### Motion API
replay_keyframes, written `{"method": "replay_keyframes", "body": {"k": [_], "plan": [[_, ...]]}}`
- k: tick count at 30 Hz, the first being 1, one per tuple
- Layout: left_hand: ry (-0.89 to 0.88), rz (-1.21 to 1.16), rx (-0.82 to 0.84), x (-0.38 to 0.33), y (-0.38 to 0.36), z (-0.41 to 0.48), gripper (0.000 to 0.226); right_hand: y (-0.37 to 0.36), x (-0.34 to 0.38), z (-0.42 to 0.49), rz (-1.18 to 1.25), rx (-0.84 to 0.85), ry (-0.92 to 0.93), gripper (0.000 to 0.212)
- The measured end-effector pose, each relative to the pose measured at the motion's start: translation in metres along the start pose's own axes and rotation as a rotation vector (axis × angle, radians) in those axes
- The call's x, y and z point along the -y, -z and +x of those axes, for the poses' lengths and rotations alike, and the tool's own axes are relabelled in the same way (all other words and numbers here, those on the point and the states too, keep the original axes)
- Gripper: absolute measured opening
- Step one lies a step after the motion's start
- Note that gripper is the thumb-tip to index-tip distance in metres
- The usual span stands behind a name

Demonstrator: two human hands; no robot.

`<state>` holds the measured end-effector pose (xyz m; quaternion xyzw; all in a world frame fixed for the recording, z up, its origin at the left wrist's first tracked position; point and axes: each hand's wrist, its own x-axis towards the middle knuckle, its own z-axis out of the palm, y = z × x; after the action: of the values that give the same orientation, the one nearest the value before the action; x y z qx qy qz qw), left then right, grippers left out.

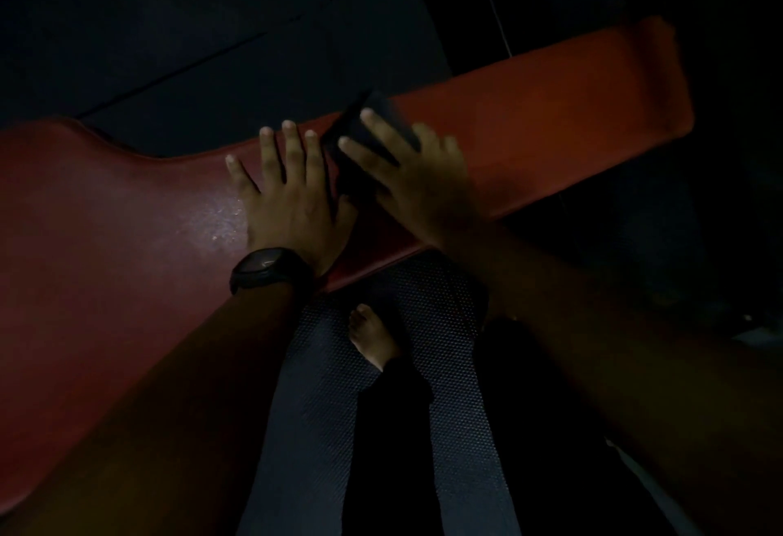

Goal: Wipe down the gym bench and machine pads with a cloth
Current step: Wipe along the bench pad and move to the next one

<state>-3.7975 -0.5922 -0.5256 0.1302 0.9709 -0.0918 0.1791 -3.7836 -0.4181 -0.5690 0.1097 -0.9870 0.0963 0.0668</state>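
Black wristwatch (267, 271), round dark face; forearms (169, 366) bare; dark trouser leg (394, 429); foot (373, 336) bare.

Our left hand (288, 196) lies flat, fingers spread — our right hand (411, 179), blurred, sits just beside it, fingers straight.

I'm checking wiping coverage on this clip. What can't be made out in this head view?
All in the head view:
Cloth: dark and motion-blurred, partly under the right hand; its edges are unclear.
Red bench pad: cut off by the left frame edge; the left hand covers part of it.
Room behind: too dark to identify any machine.
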Motion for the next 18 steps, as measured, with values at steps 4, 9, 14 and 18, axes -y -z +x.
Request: {"method": "replay_keyframes", "body": {"k": [4,9,14,18], "plan": [[0.005,-0.027,-0.009,-0.003,0.000,0.001,0.086,-0.001,-0.033,0.017,0.024,0.164,-0.487,0.067],[0.011,-0.019,-0.001,-0.008,0.000,0.004,0.086,0.004,0.030,-0.024,0.174,0.059,-0.814,0.067],[0.014,-0.019,-0.006,-0.015,0.000,0.007,0.083,-0.001,0.004,-0.013,0.101,0.048,-0.119,0.061],[0.003,-0.010,-0.004,-0.015,-0.001,0.007,0.087,-0.002,-0.039,0.014,-0.045,0.102,-0.289,0.068]]}}
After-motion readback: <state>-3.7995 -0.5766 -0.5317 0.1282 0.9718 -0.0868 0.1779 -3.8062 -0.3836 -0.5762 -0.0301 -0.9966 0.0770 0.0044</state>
